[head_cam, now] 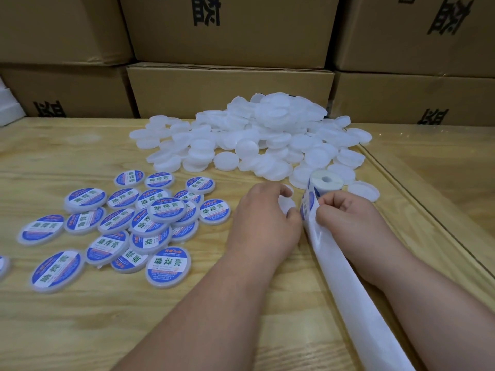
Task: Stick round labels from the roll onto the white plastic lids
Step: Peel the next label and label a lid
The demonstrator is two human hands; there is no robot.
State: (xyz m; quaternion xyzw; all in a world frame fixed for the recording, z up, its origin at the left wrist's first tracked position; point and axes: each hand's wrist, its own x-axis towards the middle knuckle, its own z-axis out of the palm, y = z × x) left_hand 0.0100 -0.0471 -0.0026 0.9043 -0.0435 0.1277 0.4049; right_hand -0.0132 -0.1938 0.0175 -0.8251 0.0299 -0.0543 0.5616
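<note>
Both hands: left grips one lid, right pinches one label.

This looks like a stockroom or small packing workshop: stacked brown cardboard cartons printed with large black characters wall in a plain wooden worktable, which carries a bulk heap of blank white lids beside a spread of labelled lids.

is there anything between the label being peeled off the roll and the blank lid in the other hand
Nothing visible. The right hand pinches the label at the roll, and the left hand holds the blank lid right beside it, with only a narrow open gap between.
</note>
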